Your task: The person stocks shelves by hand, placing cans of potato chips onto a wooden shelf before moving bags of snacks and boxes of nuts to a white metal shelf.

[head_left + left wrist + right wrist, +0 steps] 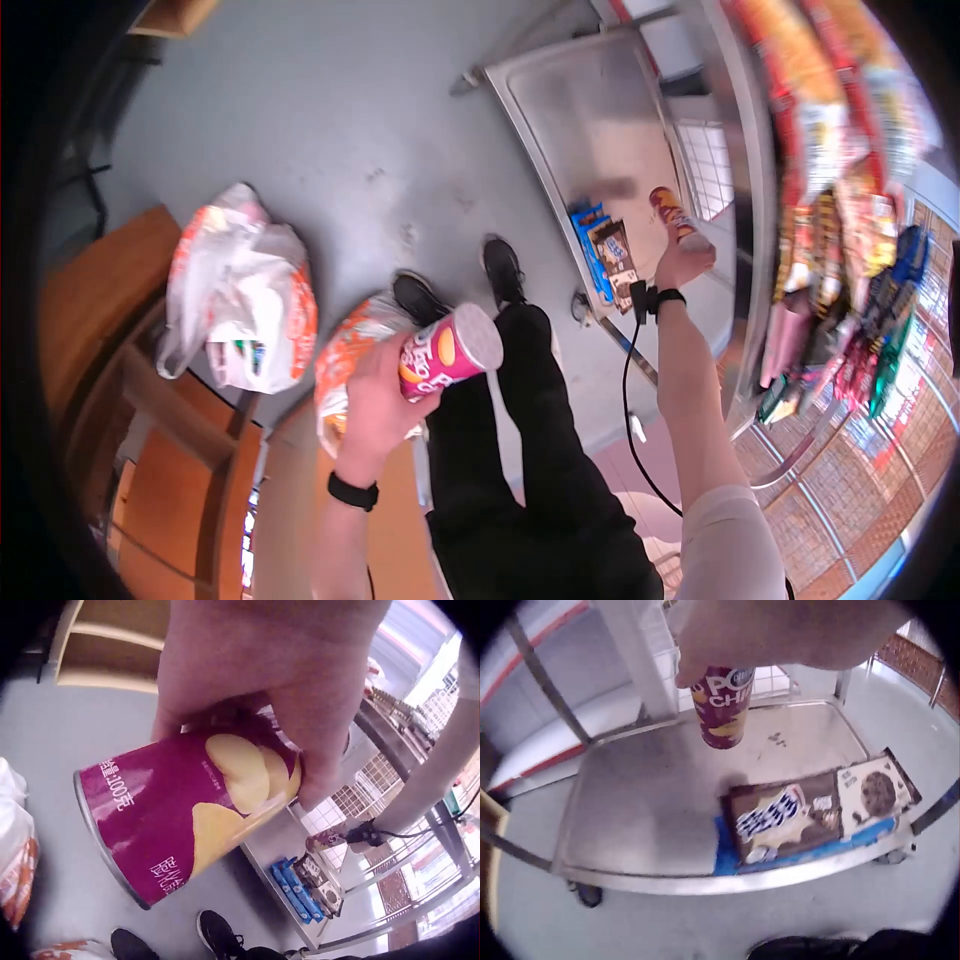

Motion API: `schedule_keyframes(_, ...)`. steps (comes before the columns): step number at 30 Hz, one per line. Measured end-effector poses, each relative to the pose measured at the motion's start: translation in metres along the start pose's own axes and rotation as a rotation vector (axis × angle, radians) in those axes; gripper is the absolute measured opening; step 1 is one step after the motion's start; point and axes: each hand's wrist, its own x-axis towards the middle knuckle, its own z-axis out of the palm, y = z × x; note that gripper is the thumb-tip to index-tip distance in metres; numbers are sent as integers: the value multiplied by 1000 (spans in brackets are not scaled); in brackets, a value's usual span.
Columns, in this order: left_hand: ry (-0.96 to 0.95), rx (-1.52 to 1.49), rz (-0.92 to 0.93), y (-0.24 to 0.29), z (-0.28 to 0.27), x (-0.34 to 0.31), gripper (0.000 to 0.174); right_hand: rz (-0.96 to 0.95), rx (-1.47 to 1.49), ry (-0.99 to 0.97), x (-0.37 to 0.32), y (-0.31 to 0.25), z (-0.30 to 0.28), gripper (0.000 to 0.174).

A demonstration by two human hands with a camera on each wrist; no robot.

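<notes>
My left hand (375, 405) grips a purple potato chip can (165, 802), which lies tilted in the fingers with its round end facing up and right in the head view. Over the metal cart's tray (590, 110), my right hand (685, 262) holds another purple chip can (722, 712) by its upper part, its lower end hanging over the bare metal. Beside that can, near the tray's edge, lie brown cookie packs (787, 817) with a blue pack (590, 250) partly hidden under them in the right wrist view.
White and orange plastic bags stand at the left, one (262, 300) holding goods and another (350, 330) by my feet. Wooden shelving (110, 270) is at the far left. Hanging snack bags (810, 120) line the right. A black cable (627, 400) runs along the right arm.
</notes>
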Motion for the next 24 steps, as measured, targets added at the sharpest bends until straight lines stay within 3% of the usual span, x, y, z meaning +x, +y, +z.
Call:
schedule_keyframes(1, -1, 9, -28, 9, -21, -12, 67, 49, 79, -203, -10, -34, -21, 88)
schedule_keyframes(3, 92, 49, 22, 20, -56, -40, 66, 91, 245, -430, -34, -103, -67, 80)
schedule_keyframes(5, 157, 17, 42, 32, -89, -67, 66, -10, 189, -394, -60, -116, -78, 69)
schedule_keyframes(6, 162, -45, 15, 36, -104, -81, 66, -144, 300, -374, -76, -146, -105, 67)
schedule_keyframes(7, 186, -66, 9, 42, -119, -95, 68, -97, 353, -468, -88, -175, -126, 66)
schedule_keyframes(8, 211, -88, 2, 47, -132, -110, 69, -258, 519, -548, -95, -192, -152, 65)
schedule_keyframes(12, 313, -17, 54, 63, -180, -159, 68, -446, 692, -790, -116, -289, -242, 78)
schedule_keyframes(13, 312, -58, 35, 74, -195, -167, 66, -428, 700, -962, -111, -314, -269, 81)
schedule_keyframes(14, 297, -106, 14, 87, -207, -177, 65, -439, 794, -1031, -111, -332, -279, 88)
schedule_keyframes(16, 332, -98, 6, 90, -215, -186, 62, -431, 917, -1115, -96, -380, -336, 87)
schedule_keyframes(19, 403, -104, 147, 112, -240, -186, 65, -404, 1225, -1198, -74, -435, -366, 80)
schedule_keyframes(20, 403, -82, 196, 118, -245, -181, 69, -315, 1353, -1215, -64, -457, -383, 75)
schedule_keyframes(21, 383, -65, 211, 131, -257, -177, 73, -178, 1429, -1379, -49, -476, -394, 69)
schedule_keyframes(24, 408, -29, 388, 168, -287, -149, 70, -77, 1598, -1439, -11, -532, -416, 54)
